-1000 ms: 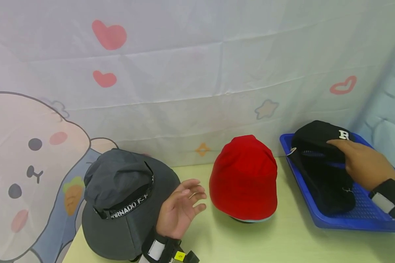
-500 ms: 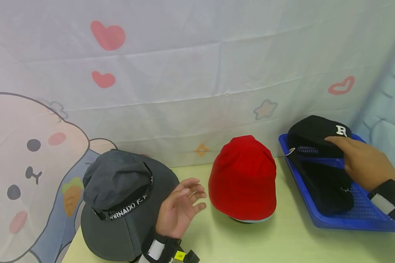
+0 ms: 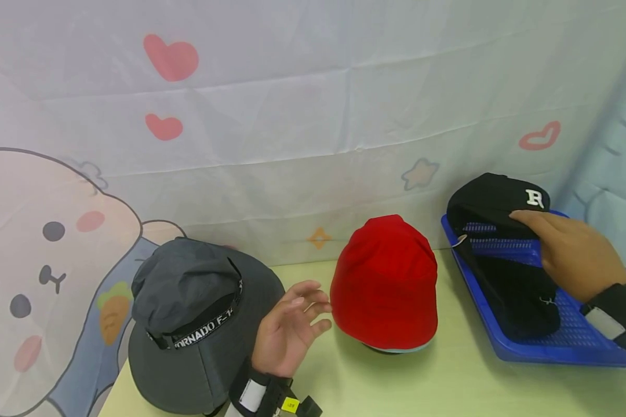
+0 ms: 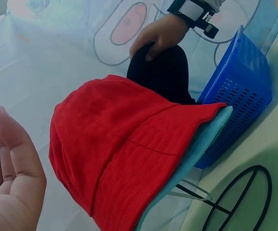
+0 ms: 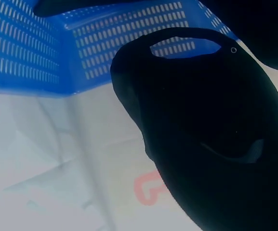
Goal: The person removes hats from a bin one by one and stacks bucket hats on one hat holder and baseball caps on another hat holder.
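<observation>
Black cap (image 3: 492,200) pinched by right hand (image 3: 574,255), right of frame, above blue basket (image 3: 521,347); thin grip, cap may slip. Second black hat (image 3: 521,295) may be snagged. Left hand (image 3: 287,327) relaxed, empty, beside red hat (image 3: 386,284); could be nudged.

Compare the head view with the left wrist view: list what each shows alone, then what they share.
Only the head view shows the grey bucket hat beside the left hand, the white R on the black cap, a second black cap lying in the blue basket, and the cartoon backdrop's hearts.

Only the left wrist view shows the red hat's light blue underside and a black wire stand on the table.

Both show the red hat, the blue basket, the open left hand, and the right hand gripping the black cap.
</observation>
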`<state>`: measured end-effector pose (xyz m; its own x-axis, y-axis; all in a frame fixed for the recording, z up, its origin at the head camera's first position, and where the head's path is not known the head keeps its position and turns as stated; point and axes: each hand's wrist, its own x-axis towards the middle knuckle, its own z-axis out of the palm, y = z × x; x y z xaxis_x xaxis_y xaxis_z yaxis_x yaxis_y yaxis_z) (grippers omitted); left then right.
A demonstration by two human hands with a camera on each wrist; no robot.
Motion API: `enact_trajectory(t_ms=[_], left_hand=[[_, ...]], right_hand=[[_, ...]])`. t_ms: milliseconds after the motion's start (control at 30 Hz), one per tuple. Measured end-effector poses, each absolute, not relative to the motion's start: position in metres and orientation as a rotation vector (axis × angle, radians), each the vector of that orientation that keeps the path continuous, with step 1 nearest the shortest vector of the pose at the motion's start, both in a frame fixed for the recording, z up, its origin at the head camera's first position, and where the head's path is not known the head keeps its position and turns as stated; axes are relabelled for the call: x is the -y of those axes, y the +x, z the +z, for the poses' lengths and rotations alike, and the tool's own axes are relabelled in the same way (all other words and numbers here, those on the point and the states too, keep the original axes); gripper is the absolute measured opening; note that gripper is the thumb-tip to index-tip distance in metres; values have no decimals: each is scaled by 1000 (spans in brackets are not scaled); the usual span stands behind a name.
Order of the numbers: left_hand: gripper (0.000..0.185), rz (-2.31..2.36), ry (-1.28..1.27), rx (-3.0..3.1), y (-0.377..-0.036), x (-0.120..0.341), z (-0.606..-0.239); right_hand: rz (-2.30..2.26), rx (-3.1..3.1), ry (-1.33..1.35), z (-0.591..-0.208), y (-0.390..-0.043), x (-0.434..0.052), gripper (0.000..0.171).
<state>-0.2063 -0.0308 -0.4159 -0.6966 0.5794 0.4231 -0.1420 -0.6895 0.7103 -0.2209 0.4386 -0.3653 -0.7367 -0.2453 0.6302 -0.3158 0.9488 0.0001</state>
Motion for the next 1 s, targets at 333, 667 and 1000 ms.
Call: enact_trajectory(t_ms=[333, 667, 1000], left_hand=[[56, 2371, 980, -896, -209, 27, -418], [56, 2382, 926, -925, -207, 27, -418], [55, 2375, 975, -901, -209, 24, -418]], right_hand=[[131, 2273, 490, -358, -217, -427, 65], [112, 2195, 535, -347, -211, -412, 67], [164, 2135, 566, -340, -209, -399, 63]])
